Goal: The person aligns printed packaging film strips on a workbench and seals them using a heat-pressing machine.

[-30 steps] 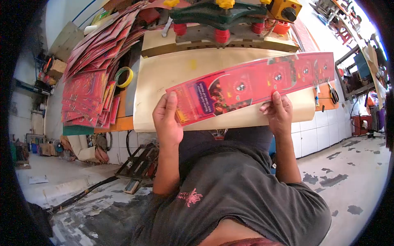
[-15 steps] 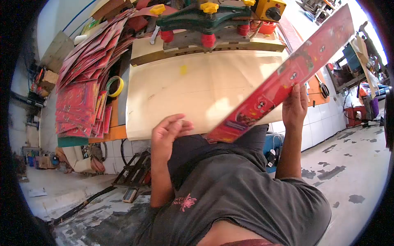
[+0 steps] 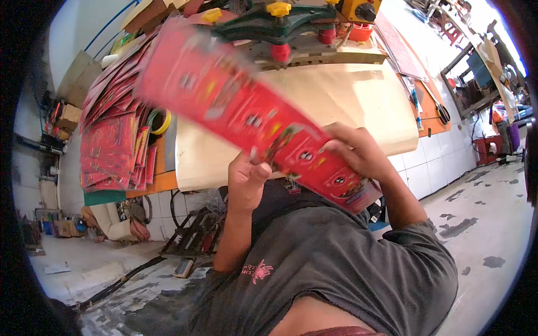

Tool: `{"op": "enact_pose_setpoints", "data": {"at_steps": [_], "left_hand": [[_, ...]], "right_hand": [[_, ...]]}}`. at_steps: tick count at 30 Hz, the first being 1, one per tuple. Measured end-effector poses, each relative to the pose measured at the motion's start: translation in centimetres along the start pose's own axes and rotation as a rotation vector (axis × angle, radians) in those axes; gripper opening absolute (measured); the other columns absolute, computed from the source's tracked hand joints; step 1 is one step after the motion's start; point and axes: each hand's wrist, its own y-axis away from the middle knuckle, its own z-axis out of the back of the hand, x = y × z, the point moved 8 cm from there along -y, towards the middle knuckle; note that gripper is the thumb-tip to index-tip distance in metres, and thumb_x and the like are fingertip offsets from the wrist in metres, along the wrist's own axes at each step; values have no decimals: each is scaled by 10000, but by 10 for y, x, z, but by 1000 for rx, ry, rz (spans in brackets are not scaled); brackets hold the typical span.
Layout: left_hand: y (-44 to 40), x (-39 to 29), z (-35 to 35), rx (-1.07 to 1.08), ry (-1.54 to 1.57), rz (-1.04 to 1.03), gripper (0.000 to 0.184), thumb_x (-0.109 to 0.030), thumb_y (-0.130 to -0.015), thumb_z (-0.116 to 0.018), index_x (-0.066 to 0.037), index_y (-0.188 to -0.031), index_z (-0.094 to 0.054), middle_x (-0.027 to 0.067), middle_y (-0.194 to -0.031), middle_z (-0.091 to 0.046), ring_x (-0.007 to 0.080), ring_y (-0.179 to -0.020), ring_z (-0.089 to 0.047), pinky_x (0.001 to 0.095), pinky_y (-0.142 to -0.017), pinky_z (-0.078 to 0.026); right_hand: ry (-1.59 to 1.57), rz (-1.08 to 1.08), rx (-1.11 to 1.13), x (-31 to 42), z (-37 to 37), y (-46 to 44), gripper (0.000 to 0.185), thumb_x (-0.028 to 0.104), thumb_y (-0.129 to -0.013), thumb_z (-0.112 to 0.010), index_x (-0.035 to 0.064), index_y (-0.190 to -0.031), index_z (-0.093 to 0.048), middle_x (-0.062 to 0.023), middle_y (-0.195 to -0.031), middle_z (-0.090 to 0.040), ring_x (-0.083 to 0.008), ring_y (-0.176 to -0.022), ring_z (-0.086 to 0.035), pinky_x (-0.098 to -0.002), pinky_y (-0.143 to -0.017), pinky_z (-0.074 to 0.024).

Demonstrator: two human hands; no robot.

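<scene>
A long red printed strip of packaging sheets slants across the view, its far end up over the left pile and its near end by my lap. My right hand grips its upper edge toward the near end, thumb on the printed face. Along the lower edge, my left hand is closed on the strip near its middle, thumb in front and fingers mostly hidden. The far end is smeared by motion. Below the strip lies a cream paper sheet on the worktable.
Stacked red printed pieces fill the table's left side, beside a yellow tape roll. At the back stands a green press frame with yellow knobs. Black-handled scissors lie on the right, near the orange table edge.
The strip has swung from leaning up-right to leaning up-left. My left hand, free before, now holds its lower edge. My right hand has moved left and down, onto the upper edge.
</scene>
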Motion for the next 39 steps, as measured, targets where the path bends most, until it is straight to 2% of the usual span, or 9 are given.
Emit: {"op": "enact_pose_setpoints", "data": {"at_steps": [2,6,10,11,15,19,26,32,39], "left_hand": [[5,-10,18,-284,-258,-198,503,-198,-1005,-700,12,-1419,-506,143,-1317,-641,250,-1189,-654,451,-1053,-539],[11,-29,54,-477,28,-168,491,-156,-983,-712,-75,-1428,-522,96,-1336,-645,248,-1217,-648,508,-1025,-565],[13,-58,98,-580,210,-248,389,-154,-1026,-655,-45,-1387,-564,107,-1335,-660,219,-1196,-664,441,-1008,-579],[13,-62,105,-595,237,-267,394,-159,-1030,-650,-48,-1397,-560,110,-1352,-656,224,-1208,-662,442,-1014,-575],[9,-61,112,-621,230,-298,387,-187,-1030,-655,-64,-1389,-577,93,-1333,-676,217,-1202,-669,439,-1022,-566],[8,-50,115,-660,220,-264,360,-189,-1030,-654,-66,-1362,-590,76,-1292,-698,201,-1154,-688,423,-975,-589],[10,-48,129,-675,116,-111,402,-240,-1000,-696,-65,-1350,-603,92,-1290,-700,227,-1113,-697,433,-938,-578],[30,-104,178,-885,-56,-423,404,-243,-975,-732,-35,-1309,-641,74,-1207,-737,175,-1007,-713,337,-825,-590],[63,-124,225,-851,-254,-217,384,-171,-974,-727,17,-1297,-639,81,-1234,-719,155,-1036,-695,310,-844,-592]], "right_hand": [[35,16,29,8,2,-4,232,184,-1014,-649,30,-1185,-683,-150,-882,-713,-249,-789,-718,-339,-727,-533],[42,-112,203,-4,34,-7,305,278,-1007,-678,37,-1193,-696,-96,-855,-743,-136,-780,-713,-290,-684,-531],[-112,-47,-58,-46,91,8,588,549,-1030,-558,9,-1231,-677,-72,-962,-756,-143,-827,-710,-284,-691,-538],[-135,-93,-88,-49,100,14,563,500,-1063,-533,-17,-1245,-660,-102,-1039,-735,-155,-952,-699,-307,-726,-571],[-564,-144,-37,-81,74,34,738,646,-1015,-523,-34,-1271,-654,-72,-1015,-717,-116,-892,-676,-271,-648,-541],[-547,-253,-222,-61,56,23,351,312,-1021,-646,-8,-1163,-679,-46,-1031,-698,-130,-959,-656,-291,-878,-520],[-723,-360,-353,-78,61,20,380,278,-988,-678,-29,-1211,-658,-95,-1112,-723,-165,-1010,-691,-319,-923,-538],[-786,-433,-464,-94,90,22,407,241,-966,-687,-54,-1243,-646,-137,-1098,-735,-176,-943,-735,-307,-851,-599],[-722,-362,-370,-101,105,13,431,244,-945,-673,-56,-1254,-650,-155,-1156,-722,-177,-1004,-725,-291,-899,-586]]}}
